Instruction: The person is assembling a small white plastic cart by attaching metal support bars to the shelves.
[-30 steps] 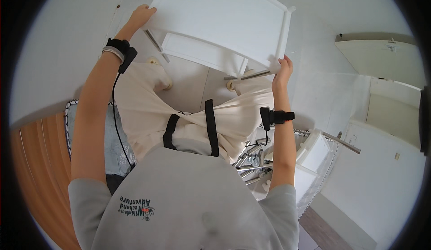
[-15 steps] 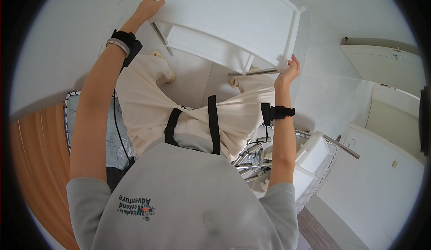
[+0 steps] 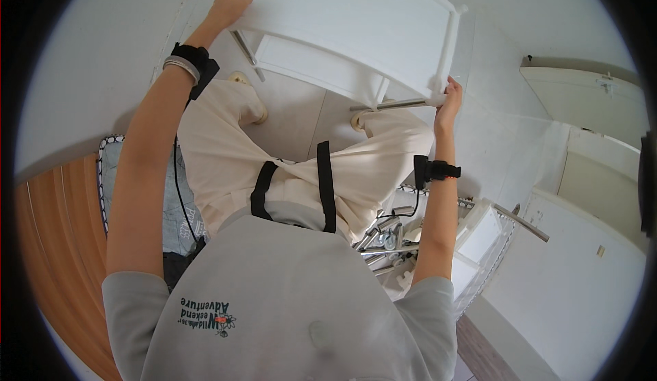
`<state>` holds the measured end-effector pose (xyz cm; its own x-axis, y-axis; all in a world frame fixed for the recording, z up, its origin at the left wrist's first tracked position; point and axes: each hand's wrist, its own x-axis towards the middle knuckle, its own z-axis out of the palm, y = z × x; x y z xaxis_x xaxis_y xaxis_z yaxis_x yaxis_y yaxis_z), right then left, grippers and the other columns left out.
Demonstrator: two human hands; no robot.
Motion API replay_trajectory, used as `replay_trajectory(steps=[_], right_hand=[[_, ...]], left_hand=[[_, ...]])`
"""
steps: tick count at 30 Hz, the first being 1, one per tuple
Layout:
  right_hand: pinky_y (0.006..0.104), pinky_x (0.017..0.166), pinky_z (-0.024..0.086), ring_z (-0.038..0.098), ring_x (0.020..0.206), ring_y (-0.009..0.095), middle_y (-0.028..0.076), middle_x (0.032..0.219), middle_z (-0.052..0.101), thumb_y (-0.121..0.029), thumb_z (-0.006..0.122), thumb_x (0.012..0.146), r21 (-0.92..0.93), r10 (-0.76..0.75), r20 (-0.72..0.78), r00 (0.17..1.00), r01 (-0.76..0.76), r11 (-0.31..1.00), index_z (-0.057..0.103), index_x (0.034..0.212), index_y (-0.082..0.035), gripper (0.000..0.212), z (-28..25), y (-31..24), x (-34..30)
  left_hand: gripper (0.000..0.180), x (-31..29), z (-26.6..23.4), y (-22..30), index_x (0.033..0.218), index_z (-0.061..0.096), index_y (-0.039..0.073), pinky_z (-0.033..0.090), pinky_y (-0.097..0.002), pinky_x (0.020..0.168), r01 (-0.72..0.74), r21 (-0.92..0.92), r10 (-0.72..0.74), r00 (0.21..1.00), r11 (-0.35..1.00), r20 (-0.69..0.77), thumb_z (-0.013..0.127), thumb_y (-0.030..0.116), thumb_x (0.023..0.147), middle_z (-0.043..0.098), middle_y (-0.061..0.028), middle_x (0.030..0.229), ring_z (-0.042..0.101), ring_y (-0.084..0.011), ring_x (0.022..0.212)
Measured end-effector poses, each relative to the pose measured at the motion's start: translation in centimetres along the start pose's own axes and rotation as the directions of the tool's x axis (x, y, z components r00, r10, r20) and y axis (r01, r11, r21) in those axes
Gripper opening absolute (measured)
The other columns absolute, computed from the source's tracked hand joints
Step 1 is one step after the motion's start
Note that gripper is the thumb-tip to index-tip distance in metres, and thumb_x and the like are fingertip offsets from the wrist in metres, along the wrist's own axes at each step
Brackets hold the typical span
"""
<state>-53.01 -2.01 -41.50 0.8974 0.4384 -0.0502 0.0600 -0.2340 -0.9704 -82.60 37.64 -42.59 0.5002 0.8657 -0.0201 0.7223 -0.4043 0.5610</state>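
Note:
In front of me stands a white plastic shelf unit, its top panel (image 3: 342,21) tilted a little and a lower shelf panel (image 3: 315,69) showing beneath. Silvery metal tubes join the tiers; one tube (image 3: 248,51) is below the left corner and another tube (image 3: 393,104) runs from the right corner. My left hand (image 3: 230,10) is closed around the top panel's near left corner. At the near right corner my right hand (image 3: 448,106) has its fingers wrapped about the white corner fitting (image 3: 436,99). Some of its fingers are hidden behind that corner.
Beside my right leg lie loose metal tubes and casters (image 3: 389,238), with white plastic panels (image 3: 475,234) and a longer tube (image 3: 523,222) next to them. A white cabinet (image 3: 582,86) with an open door is at right. Brown wooden slats (image 3: 65,244) and a grey cloth (image 3: 130,196) lie left.
My right hand has shifted slightly up and to the right at the shelf corner, its forearm moving outward. The left hand and shelf have hardly moved.

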Motion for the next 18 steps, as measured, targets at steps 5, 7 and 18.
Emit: replay_trajectory(steps=[5, 7, 18], right_hand=[[0.0405, 0.098, 0.032, 0.042, 0.114, 0.026, 0.014, 0.119, 0.046, -0.037, 0.041, 0.09, 0.387, 0.107, 0.382, 0.918, -0.264, 0.883, 0.038, 0.122, -0.001, 0.049, -2.8, -1.1, -2.6], [0.0423, 0.099, 0.031, 0.039, 0.119, 0.027, 0.015, 0.121, 0.045, -0.038, 0.041, 0.089, 0.467, 0.099, 0.432, 0.896, -0.316, 0.826, 0.036, 0.124, -0.002, 0.05, -3.8, 0.4, -3.2], [0.0253, 0.065, 0.045, 0.057, 0.07, 0.011, 0.007, 0.075, 0.063, -0.023, 0.07, 0.073, -0.437, 0.033, 0.423, 0.906, 0.172, 0.883, 0.06, 0.094, 0.002, 0.033, 0.6, 10.1, -1.3]], left_hand=[[0.059, 0.6, -0.6, -1.1, 0.109, 0.053, -0.006, 0.041, -0.0364, 0.087, 0.045, -0.012, -0.043, 0.995, 0.999, 0.089, 0.051, 0.04, 0.073, 0.058, -0.0241, 0.103, 0.056, -0.0325, 0.098], [0.06, 0.7, -0.3, -1.1, 0.109, 0.053, -0.007, 0.041, -0.0366, 0.087, 0.0, 0.009, 0.0, 0.999, 1.0, 0.038, 0.051, 0.041, 0.073, 0.058, -0.0242, 0.103, 0.055, -0.033, 0.098], [0.054, -0.7, -1.0, -0.3, 0.116, 0.046, -0.009, 0.038, -0.0411, 0.094, 0.175, 0.037, -0.177, 0.983, 0.984, 0.051, 0.053, 0.029, 0.079, 0.048, -0.0283, 0.118, 0.047, -0.0384, 0.11]])
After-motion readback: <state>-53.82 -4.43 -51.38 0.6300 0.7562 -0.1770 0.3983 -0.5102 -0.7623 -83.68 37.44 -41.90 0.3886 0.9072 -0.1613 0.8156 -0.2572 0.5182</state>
